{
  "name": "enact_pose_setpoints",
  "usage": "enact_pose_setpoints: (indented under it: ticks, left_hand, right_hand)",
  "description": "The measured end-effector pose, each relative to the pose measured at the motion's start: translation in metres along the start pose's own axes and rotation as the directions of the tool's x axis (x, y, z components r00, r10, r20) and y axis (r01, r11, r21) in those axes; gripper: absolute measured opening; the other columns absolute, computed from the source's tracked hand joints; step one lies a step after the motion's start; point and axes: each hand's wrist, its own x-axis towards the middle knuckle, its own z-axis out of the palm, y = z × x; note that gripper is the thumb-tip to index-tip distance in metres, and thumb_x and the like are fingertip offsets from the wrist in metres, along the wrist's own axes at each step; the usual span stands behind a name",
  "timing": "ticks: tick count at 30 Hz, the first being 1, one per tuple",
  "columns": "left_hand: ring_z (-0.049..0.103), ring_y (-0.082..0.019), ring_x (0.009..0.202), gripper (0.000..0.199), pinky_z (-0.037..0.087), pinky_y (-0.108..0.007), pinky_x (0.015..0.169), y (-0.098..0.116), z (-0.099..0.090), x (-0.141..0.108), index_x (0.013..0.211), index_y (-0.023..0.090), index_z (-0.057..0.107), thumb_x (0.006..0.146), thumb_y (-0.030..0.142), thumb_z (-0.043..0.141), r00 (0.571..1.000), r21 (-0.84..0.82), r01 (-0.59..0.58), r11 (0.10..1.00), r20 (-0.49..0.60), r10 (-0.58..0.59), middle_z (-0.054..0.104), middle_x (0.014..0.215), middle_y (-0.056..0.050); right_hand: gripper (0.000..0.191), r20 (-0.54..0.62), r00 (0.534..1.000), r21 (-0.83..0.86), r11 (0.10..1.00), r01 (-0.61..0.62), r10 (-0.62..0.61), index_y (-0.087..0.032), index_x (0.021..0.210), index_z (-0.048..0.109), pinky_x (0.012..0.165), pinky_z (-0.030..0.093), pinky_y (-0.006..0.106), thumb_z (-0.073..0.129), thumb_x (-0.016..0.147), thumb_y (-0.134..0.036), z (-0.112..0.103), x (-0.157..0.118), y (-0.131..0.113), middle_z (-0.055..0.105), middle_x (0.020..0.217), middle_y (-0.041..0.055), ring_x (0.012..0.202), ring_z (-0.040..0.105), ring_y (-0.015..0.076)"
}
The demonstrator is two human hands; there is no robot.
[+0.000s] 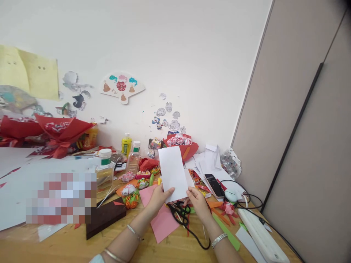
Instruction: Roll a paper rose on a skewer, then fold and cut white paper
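A white sheet of paper [173,171] is held up in front of me, over the cluttered table. My left hand [161,195] pinches its lower left edge, thumb on the front. At the lower right corner, my right hand [195,197] is closed on the paper, where a second white layer shows behind the front one. Whether this is a fold or a separate sheet, I cannot tell. Beneath the hands lie black-handled scissors [179,213], their blades hidden. Pink paper [161,223] lies on the table below my left hand.
Clear bottles [105,170] and a dark block [105,217] stand left. Red-wrapped bouquets [61,133] line the wall. A phone [214,185], cables and a white power strip [263,235] lie right. Paper scraps and wrapped flowers [131,199] cover the middle of the wooden table [109,246].
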Motion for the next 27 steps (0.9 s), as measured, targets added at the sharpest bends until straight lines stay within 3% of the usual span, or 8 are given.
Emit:
enact_pose_setpoints:
  ticks: [5,13,22,27]
  left_hand:
    - [0.062,-0.016,0.053,0.033,0.049,-0.024,0.047,0.001,0.001,-0.001,0.083,0.013,0.061,0.065,0.037,0.074,0.999,0.001,0.025,1.000,0.035,-0.025,0.066,0.064,-0.004]
    - [0.069,-0.019,0.063,0.039,0.055,-0.025,0.056,0.013,-0.013,0.001,0.085,0.013,0.063,0.059,0.038,0.078,0.949,0.050,0.154,0.987,0.269,-0.162,0.072,0.074,-0.007]
    - [0.066,-0.016,0.051,0.037,0.051,-0.022,0.049,0.014,-0.011,0.001,0.080,0.013,0.062,0.056,0.036,0.079,0.955,0.040,0.159,0.986,0.246,-0.164,0.071,0.065,-0.003]
    - [0.069,-0.017,0.063,0.037,0.053,-0.024,0.059,0.015,-0.015,0.001,0.078,0.014,0.061,0.054,0.036,0.080,0.943,0.025,0.185,0.982,0.277,-0.185,0.071,0.069,-0.003]
  right_hand:
    - [0.038,0.004,1.000,-0.011,1.000,0.004,-0.004,-0.017,0.087,0.057,0.053,0.043,0.026,0.057,0.076,-0.053,0.000,0.001,0.003,0.060,0.061,-0.0003,0.053,0.056,0.0150]
    - [0.037,-0.086,0.996,0.057,0.998,0.037,-0.032,-0.017,0.084,0.056,0.054,0.046,0.028,0.059,0.074,-0.053,-0.005,0.003,0.001,0.060,0.065,0.0005,0.051,0.055,0.0144]
    - [0.036,-0.081,0.996,0.082,0.996,0.033,-0.026,-0.016,0.085,0.056,0.054,0.045,0.026,0.060,0.075,-0.051,-0.005,0.002,0.002,0.059,0.062,-0.0003,0.050,0.054,0.0131]
    - [0.039,-0.106,0.994,0.067,0.997,0.031,-0.024,-0.015,0.087,0.058,0.054,0.045,0.026,0.060,0.074,-0.052,-0.008,0.003,0.003,0.060,0.062,0.0002,0.052,0.056,0.0143]
